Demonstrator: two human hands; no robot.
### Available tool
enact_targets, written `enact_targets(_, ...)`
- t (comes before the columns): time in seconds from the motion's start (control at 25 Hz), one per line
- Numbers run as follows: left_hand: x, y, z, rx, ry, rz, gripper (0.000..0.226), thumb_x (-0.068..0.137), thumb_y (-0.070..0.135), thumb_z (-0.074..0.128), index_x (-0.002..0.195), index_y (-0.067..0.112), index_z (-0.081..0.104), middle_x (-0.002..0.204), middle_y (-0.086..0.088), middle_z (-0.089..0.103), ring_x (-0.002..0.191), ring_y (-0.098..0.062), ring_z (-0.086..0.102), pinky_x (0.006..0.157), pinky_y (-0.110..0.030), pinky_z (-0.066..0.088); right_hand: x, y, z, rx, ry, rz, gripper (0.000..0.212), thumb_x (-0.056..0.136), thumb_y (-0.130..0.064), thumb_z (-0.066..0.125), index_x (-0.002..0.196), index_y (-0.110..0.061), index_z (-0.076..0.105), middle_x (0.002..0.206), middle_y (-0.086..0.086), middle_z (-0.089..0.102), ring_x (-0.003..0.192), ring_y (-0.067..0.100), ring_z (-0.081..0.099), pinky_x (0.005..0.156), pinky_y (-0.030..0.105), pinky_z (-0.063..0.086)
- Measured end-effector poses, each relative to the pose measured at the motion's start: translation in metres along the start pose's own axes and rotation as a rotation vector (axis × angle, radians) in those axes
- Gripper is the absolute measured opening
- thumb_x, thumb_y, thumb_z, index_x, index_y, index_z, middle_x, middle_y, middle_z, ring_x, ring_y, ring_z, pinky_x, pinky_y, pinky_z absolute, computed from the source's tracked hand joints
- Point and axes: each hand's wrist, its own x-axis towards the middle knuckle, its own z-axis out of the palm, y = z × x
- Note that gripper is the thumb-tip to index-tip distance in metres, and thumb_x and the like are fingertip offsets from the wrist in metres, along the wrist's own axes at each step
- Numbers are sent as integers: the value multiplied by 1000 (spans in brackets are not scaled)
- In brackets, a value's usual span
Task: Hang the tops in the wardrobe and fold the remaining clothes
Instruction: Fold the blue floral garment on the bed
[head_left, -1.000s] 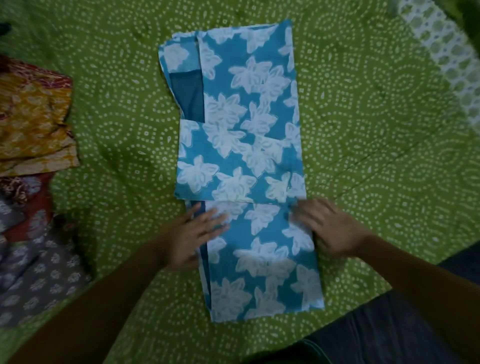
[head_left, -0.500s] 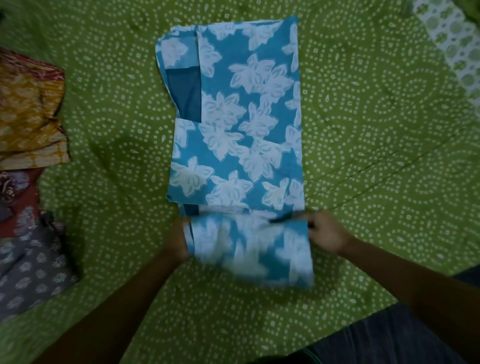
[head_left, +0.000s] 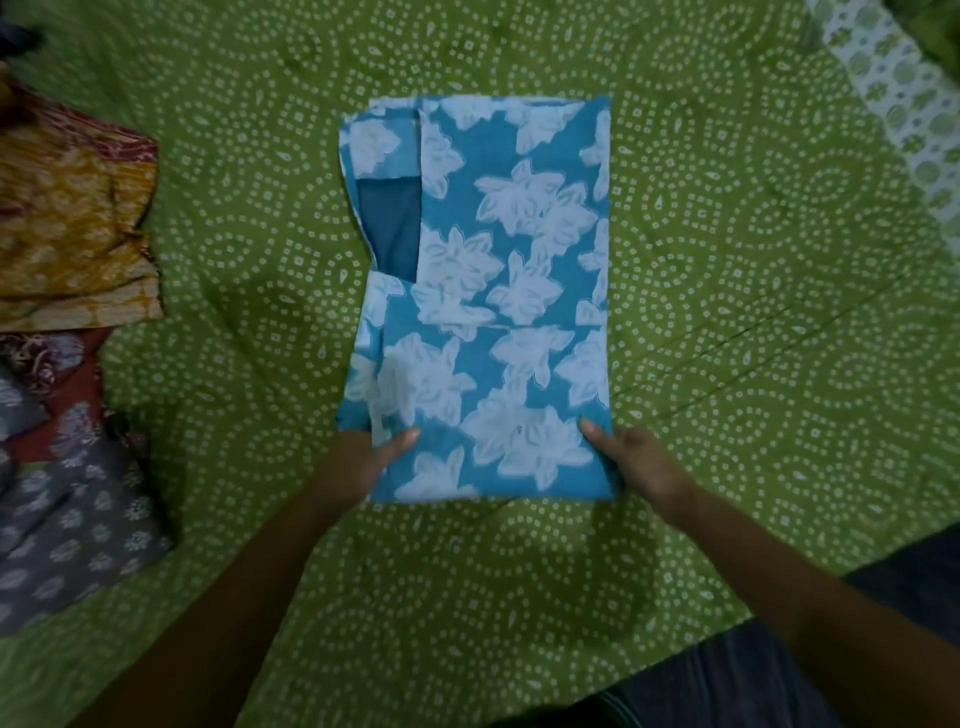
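A blue garment with white flowers lies folded on the green dotted bedsheet, its near part doubled over the middle. My left hand grips the garment's near-left edge, thumb on top, fingers hidden under the cloth. At the near-right edge my right hand holds the fold the same way, thumb on top. A darker plain blue patch shows at the garment's upper left.
At the left edge lies a pile of clothes: an orange and red printed piece above a grey flowered one. A white and green patterned cloth runs along the top right. My dark trouser leg is at bottom right.
Both hands took hold of the garment's near end, lifted it and folded it away from me over the middle. The garment is now shorter.
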Motion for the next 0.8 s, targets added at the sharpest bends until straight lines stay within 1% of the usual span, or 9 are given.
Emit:
enact_targets(0.08, -13, -28, -8, 58, 29, 42, 44, 82, 34, 69, 121, 15, 62, 115, 0, 68, 100, -15, 65, 92, -37, 52, -15, 25, 11, -29, 11, -14, 34, 78, -42, 68, 83, -8, 68, 70, -2, 72, 62, 14, 66, 53, 21, 48)
enact_targets(0.12, -15, -35, -9, 120, 77, 75, 41, 80, 39, 69, 115, 17, 66, 111, 1, 69, 98, -15, 66, 93, -38, 52, -16, 31, 14, -19, 70, -56, 36, 73, -43, 70, 79, -8, 65, 70, -1, 69, 63, 15, 63, 53, 22, 47)
enact_targets(0.2, -13, -29, -5, 205, 222, 136, 29, 79, 43, 70, 97, 20, 70, 95, 7, 70, 86, -9, 66, 76, -23, 52, -9, 32, 18, 32, 218, -149, 35, 74, -40, 76, 79, -10, 58, 71, -3, 65, 67, 13, 61, 56, 24, 48)
enact_targets(0.32, -7, 1, 12, 230, 408, 348, 21, 84, 37, 69, 90, 18, 67, 82, 11, 65, 74, 0, 60, 59, -5, 42, 4, 15, 25, 11, 373, -284, 23, 83, -32, 72, 83, -13, 60, 83, -3, 68, 74, 9, 63, 64, 24, 50)
enact_targets(0.44, 10, 20, 18, 214, 572, 541, 24, 89, 33, 65, 93, 10, 66, 91, 5, 64, 79, -5, 57, 70, -11, 41, 14, 0, 29, 62, 471, -429, 17, 86, -24, 69, 75, -18, 57, 76, -6, 65, 67, 2, 57, 61, 19, 45)
enact_targets(0.56, 37, 23, 13, 338, 596, 434, 35, 90, 34, 62, 110, 5, 59, 107, -6, 65, 94, -17, 58, 80, -21, 38, 30, -12, 25, 7, 517, -406, 16, 87, -27, 68, 82, -17, 57, 78, -7, 62, 72, 5, 58, 63, 19, 46)
enact_targets(0.64, 44, 22, 2, 534, 565, 419, 34, 91, 31, 61, 116, 9, 53, 107, -13, 64, 91, -22, 58, 82, -31, 46, 33, -10, 13, -229, 521, -373, 22, 89, -29, 65, 104, -16, 55, 96, -2, 61, 90, 15, 59, 78, 28, 49)
enact_targets(0.68, 46, 19, -9, 689, 543, 526, 34, 92, 24, 59, 122, 9, 50, 114, -16, 61, 98, -27, 59, 88, -37, 48, 30, -6, 3, -431, 492, -421, 33, 90, -26, 62, 119, -16, 49, 111, 2, 58, 101, 17, 56, 87, 33, 48)
enact_targets(0.8, 48, 2, -61, 1425, 325, 1137, 56, 90, 4, 44, 144, 8, 32, 149, -17, 36, 135, -36, 38, 108, -48, 33, 19, 12, -41, -1335, 240, -789, 78, 81, -23, 57, 150, -21, 20, 151, 5, 29, 135, 24, 33, 111, 46, 32)
